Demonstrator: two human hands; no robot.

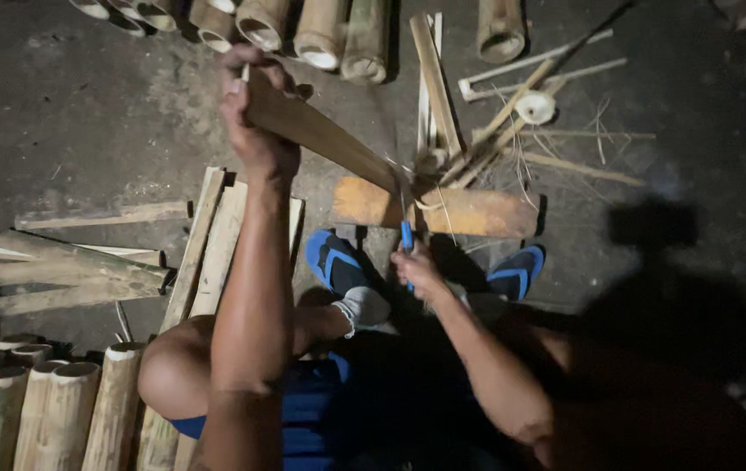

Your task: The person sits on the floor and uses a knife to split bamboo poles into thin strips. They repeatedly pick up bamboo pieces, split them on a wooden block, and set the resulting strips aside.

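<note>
While the left hand [255, 105] grips a bamboo slat [320, 131], right fingers [416, 266] clasp a blue-handled knife [406, 234].

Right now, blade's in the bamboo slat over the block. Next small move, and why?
Probably press the blue-handled knife a little further along the bamboo slat. The left hand grips the slat's far end, raised at an angle, the right hand holds the knife handle, and the blade meets the slat's low end over the wooden block, where thin fibres already curl off.

left hand [255, 105] grips bamboo slat [329, 139] — right hand [416, 270] holds blue-handled knife [406, 228] — wooden block [434, 209] beneath
</note>
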